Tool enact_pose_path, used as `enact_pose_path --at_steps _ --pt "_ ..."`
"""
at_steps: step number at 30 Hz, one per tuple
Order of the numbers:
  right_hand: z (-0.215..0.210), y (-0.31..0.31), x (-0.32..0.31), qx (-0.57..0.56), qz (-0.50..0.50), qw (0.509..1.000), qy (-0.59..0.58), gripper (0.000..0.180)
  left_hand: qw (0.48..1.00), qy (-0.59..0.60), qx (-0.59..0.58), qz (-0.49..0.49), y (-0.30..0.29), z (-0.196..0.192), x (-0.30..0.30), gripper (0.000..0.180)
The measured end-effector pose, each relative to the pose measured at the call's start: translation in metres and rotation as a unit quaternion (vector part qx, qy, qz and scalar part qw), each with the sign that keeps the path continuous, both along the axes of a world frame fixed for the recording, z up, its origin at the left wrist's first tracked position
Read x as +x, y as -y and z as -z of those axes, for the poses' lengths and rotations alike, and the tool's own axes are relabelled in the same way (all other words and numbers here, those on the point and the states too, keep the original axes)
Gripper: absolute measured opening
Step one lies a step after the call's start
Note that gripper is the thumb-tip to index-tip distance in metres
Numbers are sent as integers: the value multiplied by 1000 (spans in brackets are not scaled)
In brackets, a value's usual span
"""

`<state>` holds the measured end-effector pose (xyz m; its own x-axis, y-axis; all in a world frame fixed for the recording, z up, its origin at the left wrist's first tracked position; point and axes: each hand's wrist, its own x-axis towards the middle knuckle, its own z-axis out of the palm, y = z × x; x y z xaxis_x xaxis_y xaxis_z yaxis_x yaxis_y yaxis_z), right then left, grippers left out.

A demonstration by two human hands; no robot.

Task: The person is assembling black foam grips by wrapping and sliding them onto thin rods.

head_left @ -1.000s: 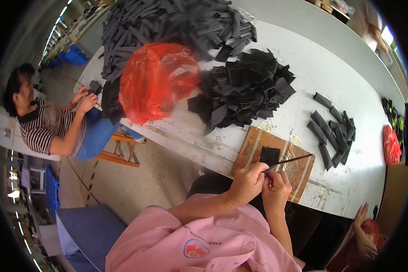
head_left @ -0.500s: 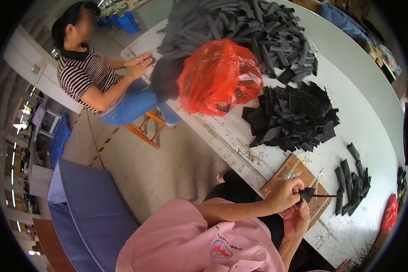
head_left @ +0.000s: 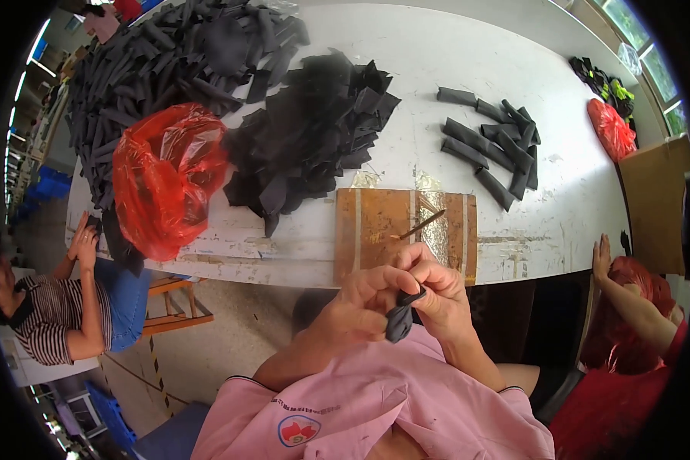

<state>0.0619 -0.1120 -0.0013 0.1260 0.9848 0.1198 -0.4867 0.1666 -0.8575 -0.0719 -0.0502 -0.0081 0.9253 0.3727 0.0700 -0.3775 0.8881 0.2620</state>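
Centre, lower half of the frame: the left hand (head_left: 358, 303) and right hand (head_left: 437, 290) meet, both closed on a small black piece (head_left: 399, 320) pinched between their fingers. The right hand also grips a thin stick (head_left: 420, 227) pointing up-right over a brown board (head_left: 376, 226) at the table (head_left: 514, 61) edge. Above the board lies a heap of black scraps (head_left: 314, 130); to its left, a red bag (head_left: 165, 176); upper left, a larger pile of dark strips (head_left: 161, 54). Right of centre, several rolled pieces (head_left: 494, 146). At the left edge, a seated person in a striped top (head_left: 50, 322); at the lower right, another person's raised hand (head_left: 602, 257).
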Motion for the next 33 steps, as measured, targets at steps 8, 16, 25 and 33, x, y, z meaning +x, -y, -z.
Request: enact_pose_path --at_steps 8,16,25,33 --pt "-13 -1 13 48 214 890 400 7 769 -355 400 -351 18 -17 23 17" --pt "-49 -17 29 34 239 855 460 11 899 -266 200 -285 -3 -46 39 10" --pt "-53 -44 63 -140 13 977 163 25 992 31 -114 -36 -48 -41 58 32" --pt "-27 -59 64 -193 -24 976 101 25 975 -77 -200 -57 -62 -12 59 18"
